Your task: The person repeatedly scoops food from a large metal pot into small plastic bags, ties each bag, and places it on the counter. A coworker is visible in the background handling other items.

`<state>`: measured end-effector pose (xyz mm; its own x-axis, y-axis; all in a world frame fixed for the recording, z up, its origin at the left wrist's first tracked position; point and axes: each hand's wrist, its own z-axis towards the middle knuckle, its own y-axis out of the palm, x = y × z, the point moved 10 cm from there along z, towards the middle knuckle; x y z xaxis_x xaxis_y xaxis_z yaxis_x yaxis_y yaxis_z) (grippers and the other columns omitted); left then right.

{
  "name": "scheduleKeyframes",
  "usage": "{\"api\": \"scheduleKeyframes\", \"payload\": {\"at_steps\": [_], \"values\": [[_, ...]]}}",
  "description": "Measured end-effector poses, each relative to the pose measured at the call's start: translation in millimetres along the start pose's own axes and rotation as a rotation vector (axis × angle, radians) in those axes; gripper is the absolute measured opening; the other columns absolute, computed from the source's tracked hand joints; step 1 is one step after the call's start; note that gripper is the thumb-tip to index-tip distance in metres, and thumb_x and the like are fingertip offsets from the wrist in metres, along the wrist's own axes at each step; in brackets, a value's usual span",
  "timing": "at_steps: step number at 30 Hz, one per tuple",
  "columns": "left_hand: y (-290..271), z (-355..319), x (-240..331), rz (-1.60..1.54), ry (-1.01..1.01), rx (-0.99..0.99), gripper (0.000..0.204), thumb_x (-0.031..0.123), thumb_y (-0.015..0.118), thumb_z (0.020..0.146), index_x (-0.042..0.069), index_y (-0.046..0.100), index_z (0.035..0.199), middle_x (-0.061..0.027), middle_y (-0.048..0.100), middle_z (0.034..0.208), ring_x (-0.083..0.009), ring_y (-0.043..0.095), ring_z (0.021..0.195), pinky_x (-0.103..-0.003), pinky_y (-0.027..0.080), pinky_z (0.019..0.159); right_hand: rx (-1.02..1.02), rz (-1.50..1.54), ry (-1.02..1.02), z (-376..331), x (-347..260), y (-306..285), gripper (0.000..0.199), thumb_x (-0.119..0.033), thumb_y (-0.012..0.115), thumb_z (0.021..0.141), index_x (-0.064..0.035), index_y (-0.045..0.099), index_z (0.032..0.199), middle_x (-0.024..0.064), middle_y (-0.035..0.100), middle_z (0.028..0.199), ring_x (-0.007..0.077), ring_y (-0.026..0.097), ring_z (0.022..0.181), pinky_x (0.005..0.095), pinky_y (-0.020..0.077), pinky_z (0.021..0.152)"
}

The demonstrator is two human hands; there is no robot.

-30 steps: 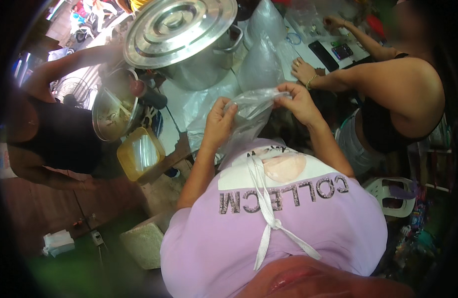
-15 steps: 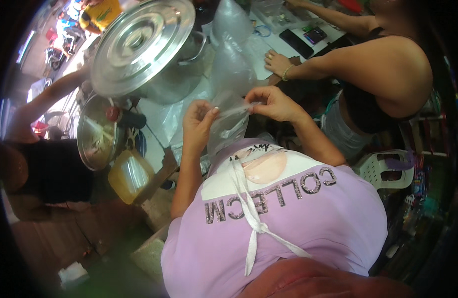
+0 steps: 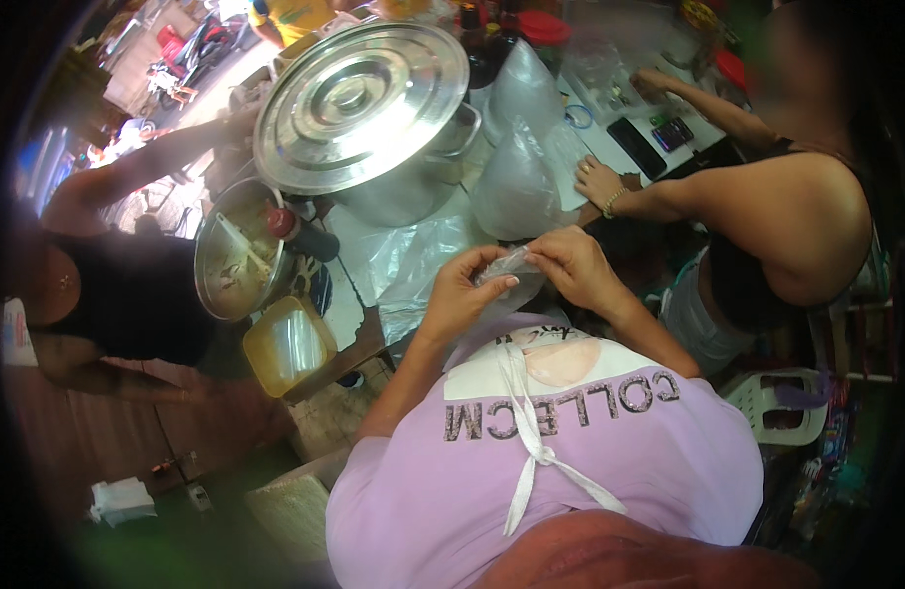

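Note:
In front of my chest I hold a clear plastic bag (image 3: pixel 512 263) up between both hands. My left hand (image 3: pixel 469 292) pinches one side of its upper edge between thumb and fingers. On the other side my right hand (image 3: pixel 573 263) pinches the same edge, its fingertips close to my left ones. The bag's lower part hangs down in front of my shirt and is partly hidden by my hands. Just beyond, two puffed clear plastic bags (image 3: pixel 516 187) stand on the table. Flat crumpled plastic (image 3: pixel 413 270) lies beside my left hand.
A large lidded metal pot (image 3: pixel 393 201) stands at the far left. Nearer are a metal basin (image 3: pixel 209 260) with a utensil, a red-capped bottle (image 3: pixel 310 236) and a yellow container (image 3: pixel 310 365). At right, another person's hand (image 3: pixel 600 184) rests near a phone (image 3: pixel 636 147). Another person is at left.
My hands have come closer together, and the bag's edge between them looks more bunched. The whole view has shifted, so surroundings sit farther right and lower.

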<state>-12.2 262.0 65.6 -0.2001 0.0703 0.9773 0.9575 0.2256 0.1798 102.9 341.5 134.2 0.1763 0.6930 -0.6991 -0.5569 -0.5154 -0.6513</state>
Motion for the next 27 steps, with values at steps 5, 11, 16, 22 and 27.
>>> {"api": "scheduleKeyframes", "payload": {"at_steps": [5, 11, 16, 22, 27], "values": [[0, -9, 27, 0.107, 0.33, -0.116, 0.024, 0.016, 0.08, 0.079, 0.003, 0.06, 0.08, -0.0054, 0.063, 0.104, -0.0128, 0.057, 0.088, -0.026, 0.044, 0.081, 0.097, -0.029, -0.098, 4, -17, 3, 0.023, -0.011, 0.058, 0.093, -0.0044, 0.068, 0.114, 0.0102, 0.07, 0.094, 0.0234, 0.066, 0.089, 0.034, 0.0461, 0.082], [-2, -14, 31, -0.233, 0.236, -0.23, 0.018, 0.014, 0.074, 0.085, 0.005, 0.058, 0.087, -0.0059, 0.065, 0.099, -0.0104, 0.056, 0.086, -0.025, 0.044, 0.079, -0.028, 0.699, 0.318, 12, 32, 6, 0.036, -0.026, 0.047, 0.103, 0.0034, 0.066, 0.112, 0.011, 0.068, 0.103, 0.0176, 0.063, 0.1, 0.0318, 0.0476, 0.092], [-10, -5, 26, -0.032, 0.194, 0.015, 0.017, 0.01, 0.074, 0.086, 0.006, 0.058, 0.09, 0.0012, 0.063, 0.086, -0.0043, 0.053, 0.081, -0.02, 0.043, 0.071, -0.194, 0.583, 0.14, 4, -5, 12, 0.066, -0.054, 0.069, 0.083, 0.0034, 0.063, 0.115, 0.011, 0.066, 0.105, 0.0181, 0.062, 0.101, 0.0321, 0.0468, 0.092], [-9, -6, 33, 0.009, 0.37, 0.141, 0.022, 0.004, 0.077, 0.082, 0.007, 0.058, 0.093, 0.0032, 0.06, 0.085, -0.0041, 0.053, 0.078, -0.02, 0.043, 0.069, -0.071, 0.308, 0.11, 6, -19, -8, 0.048, -0.034, 0.082, 0.074, 0.0001, 0.067, 0.105, 0.0109, 0.07, 0.092, 0.0211, 0.066, 0.087, 0.0325, 0.0496, 0.08], [-2, -2, 33, -0.049, 0.356, 0.072, 0.027, 0.0, 0.075, 0.082, 0.007, 0.055, 0.1, 0.0011, 0.058, 0.092, -0.0063, 0.054, 0.083, -0.021, 0.046, 0.075, -0.014, 0.189, 0.111, 4, -16, -10, 0.017, -0.018, 0.07, 0.085, -0.0028, 0.071, 0.092, 0.0106, 0.07, 0.082, 0.0237, 0.065, 0.077, 0.0325, 0.0459, 0.072]]}}
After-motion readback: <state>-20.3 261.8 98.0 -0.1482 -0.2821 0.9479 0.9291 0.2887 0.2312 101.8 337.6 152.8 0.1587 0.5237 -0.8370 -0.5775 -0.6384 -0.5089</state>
